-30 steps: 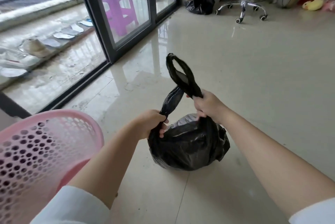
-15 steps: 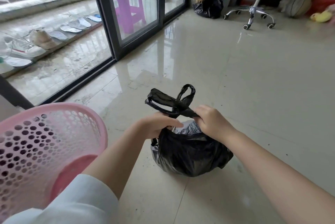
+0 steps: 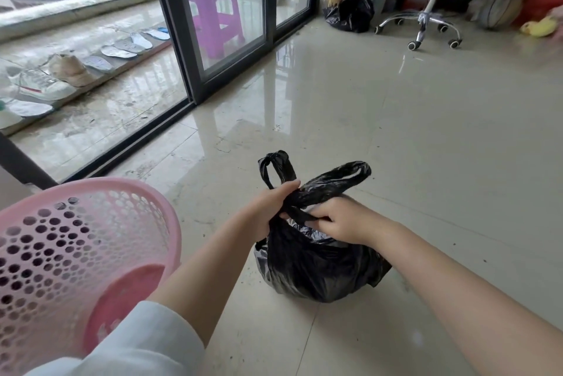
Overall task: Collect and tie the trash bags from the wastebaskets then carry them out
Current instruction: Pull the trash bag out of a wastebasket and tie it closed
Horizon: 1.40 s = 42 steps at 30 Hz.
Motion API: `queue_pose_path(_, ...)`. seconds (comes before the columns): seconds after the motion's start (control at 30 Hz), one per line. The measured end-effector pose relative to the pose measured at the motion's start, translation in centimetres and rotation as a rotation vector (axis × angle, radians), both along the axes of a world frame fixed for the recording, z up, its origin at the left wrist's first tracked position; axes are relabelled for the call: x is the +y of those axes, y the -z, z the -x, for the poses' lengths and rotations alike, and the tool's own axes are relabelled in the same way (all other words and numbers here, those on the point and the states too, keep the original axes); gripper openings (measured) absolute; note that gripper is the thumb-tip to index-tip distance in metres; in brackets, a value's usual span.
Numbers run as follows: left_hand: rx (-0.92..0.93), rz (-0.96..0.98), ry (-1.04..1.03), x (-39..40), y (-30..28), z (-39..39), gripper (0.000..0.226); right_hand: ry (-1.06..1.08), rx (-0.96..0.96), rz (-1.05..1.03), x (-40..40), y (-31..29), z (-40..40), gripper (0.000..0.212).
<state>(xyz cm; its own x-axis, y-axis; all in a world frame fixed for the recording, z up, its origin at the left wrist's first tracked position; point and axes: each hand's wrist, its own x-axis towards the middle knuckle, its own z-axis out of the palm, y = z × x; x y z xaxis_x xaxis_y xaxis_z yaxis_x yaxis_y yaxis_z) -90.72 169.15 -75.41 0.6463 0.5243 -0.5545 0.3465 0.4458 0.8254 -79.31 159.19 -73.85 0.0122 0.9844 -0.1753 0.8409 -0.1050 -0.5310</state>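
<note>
A full black trash bag (image 3: 316, 269) sits on the glossy tile floor in front of me. Its two handle loops are crossed above the mouth, one loop sticking up left, the other lying right. My left hand (image 3: 268, 208) grips the crossed handles from the left. My right hand (image 3: 341, 221) pinches a handle strand at the bag's mouth, fingers curled. A pink perforated wastebasket (image 3: 76, 253) stands at the lower left with no bag in it. Another black trash bag (image 3: 350, 13) lies by the far wall.
Sliding glass doors (image 3: 182, 40) run along the left, with a purple stool (image 3: 216, 10) and shoes on the balcony behind them. An office chair's wheeled base (image 3: 426, 25), a ball (image 3: 501, 10) and a yellow toy (image 3: 539, 28) stand at the back right.
The handles, held stretched upward a second ago, have been crossed and pulled down over the bag's mouth. Both hands have come close together at the knot.
</note>
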Motion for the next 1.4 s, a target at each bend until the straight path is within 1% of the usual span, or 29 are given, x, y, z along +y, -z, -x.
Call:
queue_pose_path(0.1, -0.081, 0.094, -0.038, 0.0, -0.1, 0.0, 0.025, 0.028, 0.018, 0.114, -0.3, -0.6, -1.1, 0.027)
queue_pose_path(0.17, -0.064, 0.066, 0.011, 0.0, -0.3, 0.2, 0.021, 0.089, 0.038, 0.225, -0.6, -1.1, -1.9, 0.024)
queue_pose_path(0.2, -0.028, 0.030, 0.049, 0.0, -0.4, 0.2, 0.020, 0.118, 0.053, 0.281, -0.5, -1.2, -2.2, 0.021)
queue_pose_path(0.27, 0.045, -0.056, 0.117, -0.1, -0.7, 0.0, 0.021, 0.167, 0.107, 0.293, -0.2, -1.2, -2.6, 0.021)
queue_pose_path(0.33, 0.117, -0.185, 0.172, -0.3, -1.2, -0.3, 0.020, 0.267, 0.200, 0.208, -0.1, -1.3, -2.7, 0.028)
queue_pose_path(0.4, 0.196, -0.365, 0.234, -0.2, -1.4, -0.3, 0.018, 0.338, 0.260, 0.144, 0.0, -1.2, -3.2, 0.033)
queue_pose_path(0.47, 0.211, -0.467, 0.300, -0.1, -1.6, -0.3, 0.007, 0.384, 0.310, 0.133, 0.0, -1.3, -3.8, 0.037)
queue_pose_path(0.53, 0.226, -0.490, 0.316, 0.1, -1.4, -0.4, 0.032, 0.400, 0.373, 0.126, -0.1, -1.3, -4.1, 0.036)
queue_pose_path(0.57, 0.230, -0.500, 0.302, 0.1, -1.4, -0.6, 0.040, 0.402, 0.402, 0.112, -0.1, -1.3, -4.2, 0.033)
queue_pose_path(0.6, 0.213, -0.517, 0.268, 0.1, -1.5, -0.8, 0.042, 0.402, 0.428, 0.098, -0.2, -1.4, -4.3, 0.029)
queue_pose_path(0.67, 0.121, -0.457, 0.170, 0.2, -2.0, -1.0, 0.032, 0.378, 0.474, 0.105, -0.4, -1.7, -4.5, 0.027)
queue_pose_path(0.73, -0.010, -0.346, 0.045, 0.2, -2.9, -1.1, 0.016, 0.301, 0.531, 0.189, -0.5, -2.0, -4.9, 0.033)
queue_pose_path(0.83, -0.140, -0.235, -0.130, 0.3, -3.4, -1.3, 0.032, 0.230, 0.533, 0.312, -0.5, -2.6, -5.1, 0.052)
queue_pose_path(0.9, -0.261, -0.118, -0.232, 0.0, -3.6, -1.6, 0.031, 0.214, 0.515, 0.335, -0.4, -2.9, -5.1, 0.057)
queue_pose_path(0.97, -0.448, 0.051, -0.354, 0.1, -3.5, -1.7, 0.037, 0.223, 0.540, 0.325, -0.4, -2.8, -5.1, 0.051)
queue_pose_path(1.03, -0.652, 0.205, -0.469, 0.2, -2.9, -1.4, 0.049, 0.269, 0.649, 0.294, -0.3, -2.4, -5.3, 0.041)
queue_pose_path(1.07, -0.730, 0.265, -0.506, 0.3, -2.7, -1.2, 0.050, 0.299, 0.695, 0.264, -0.2, -2.2, -5.3, 0.038)
queue_pose_path(1.1, -0.784, 0.309, -0.529, 0.2, -2.6, -0.9, 0.046, 0.337, 0.708, 0.220, -0.1, -2.0, -5.3, 0.037)
queue_pose_path(1.17, -0.822, 0.343, -0.545, 0.1, -2.6, -0.4, 0.031, 0.434, 0.698, 0.099, 0.2, -1.7, -5.4, 0.035)
queue_pose_path(1.23, -0.792, 0.335, -0.533, 0.4, -2.5, -0.2, 0.025, 0.473, 0.746, 0.031, 0.4, -1.5, -5.4, 0.032)
queue_pose_path(1.3, -0.766, 0.341, -0.526, 0.9, -2.2, -0.1, 0.023, 0.398, 0.772, 0.078, 0.3, -1.4, -5.2, 0.028)
queue_pose_path(1.4, -0.765, 0.328, -0.492, 1.0, -2.1, -0.1, 0.021, 0.249, 0.665, 0.212, 0.3, -1.3, -4.2, 0.030)
